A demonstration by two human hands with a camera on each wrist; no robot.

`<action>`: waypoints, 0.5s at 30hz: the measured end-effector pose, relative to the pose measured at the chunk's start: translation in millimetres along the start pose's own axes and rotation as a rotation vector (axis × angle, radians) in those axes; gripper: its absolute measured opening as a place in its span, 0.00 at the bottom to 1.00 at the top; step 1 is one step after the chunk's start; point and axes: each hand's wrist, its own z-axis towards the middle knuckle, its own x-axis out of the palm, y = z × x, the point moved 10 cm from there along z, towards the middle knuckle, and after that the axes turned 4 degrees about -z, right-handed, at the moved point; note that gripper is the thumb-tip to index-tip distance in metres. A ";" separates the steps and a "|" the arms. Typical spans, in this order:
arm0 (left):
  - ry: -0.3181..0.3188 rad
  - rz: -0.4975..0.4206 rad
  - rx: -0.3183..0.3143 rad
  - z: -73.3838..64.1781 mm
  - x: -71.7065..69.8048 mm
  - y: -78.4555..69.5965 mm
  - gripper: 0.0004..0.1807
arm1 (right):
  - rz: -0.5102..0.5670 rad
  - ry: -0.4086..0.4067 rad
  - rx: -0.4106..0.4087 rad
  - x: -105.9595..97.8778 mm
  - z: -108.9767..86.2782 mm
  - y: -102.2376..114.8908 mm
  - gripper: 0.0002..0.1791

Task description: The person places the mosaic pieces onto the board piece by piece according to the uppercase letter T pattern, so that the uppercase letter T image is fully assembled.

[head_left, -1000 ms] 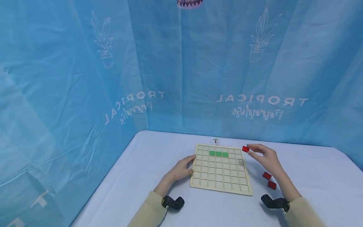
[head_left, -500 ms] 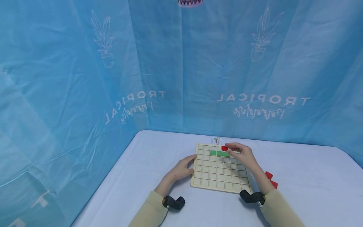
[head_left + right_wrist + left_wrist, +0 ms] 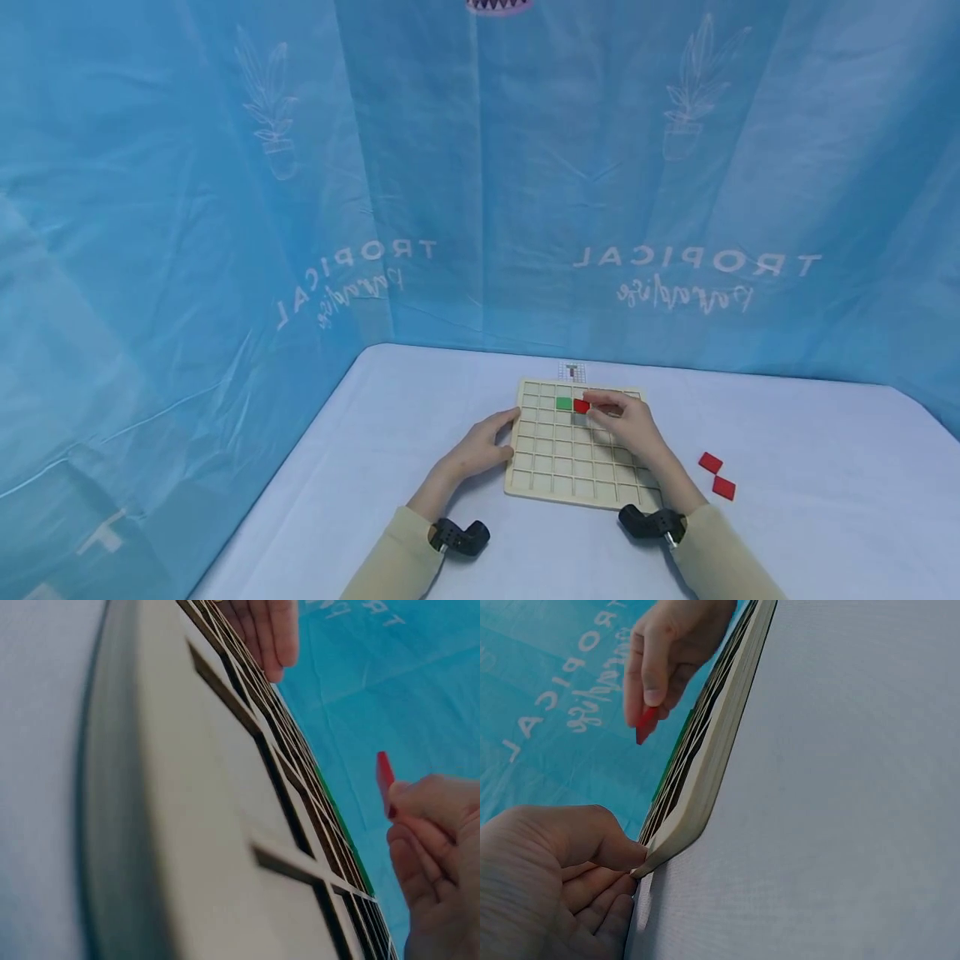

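A pale wooden grid board (image 3: 551,467) lies on the table. My left hand (image 3: 480,446) rests at its left edge, thumb and fingers spread apart along the rim; the left wrist view shows the thumb (image 3: 607,844) on the edge. Between thumb and fingertips, my right hand (image 3: 630,421) pinches a red square tile (image 3: 581,406). It is held over the board's upper part, just right of a green tile (image 3: 564,403). The right wrist view has this red tile (image 3: 385,780) raised above the grid. Other green tiles in that row are hidden by the right hand.
Two loose red tiles (image 3: 724,487) lie on the white table (image 3: 810,467) right of the board. A small printed grid card (image 3: 572,372) lies behind the board. A blue curtain (image 3: 480,208) hangs along the back and left side.
My right hand has carried the red tile leftward from the board's right side, then lowered it toward the row of green tiles. The left hand stays at the board's edge.
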 end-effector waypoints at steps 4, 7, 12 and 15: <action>0.003 0.002 0.019 1.8 -2.6 0.3 0.38 | -0.020 0.009 -0.020 2.4 -0.4 -1.8 0.17; 0.006 0.000 0.027 2.6 -3.7 0.6 0.38 | -0.066 0.018 -0.046 5.2 -2.0 1.9 0.17; 0.007 -0.016 0.031 1.0 -1.2 -0.1 0.38 | -0.164 0.010 -0.096 8.0 -5.4 4.4 0.16; 0.004 -0.014 0.034 0.9 0.6 -0.2 0.38 | -0.208 0.005 -0.116 8.9 -6.8 3.1 0.17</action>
